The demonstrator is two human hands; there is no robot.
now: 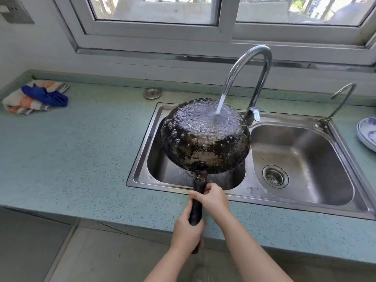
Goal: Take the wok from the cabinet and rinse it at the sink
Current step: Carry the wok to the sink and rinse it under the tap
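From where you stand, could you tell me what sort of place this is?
Likely a home kitchen: a double sink in a counter, a tap running onto a wok, plates at the right.

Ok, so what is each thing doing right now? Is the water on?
wok: upside down over the left basin, wet, water hitting its bottom.
big tap: running.
small tap: no water coming out.
left hand: grips the end of the handle.
right hand: grips the handle nearer the wok.
cloths: crumpled on the counter.
plates: stacked beside the sink.
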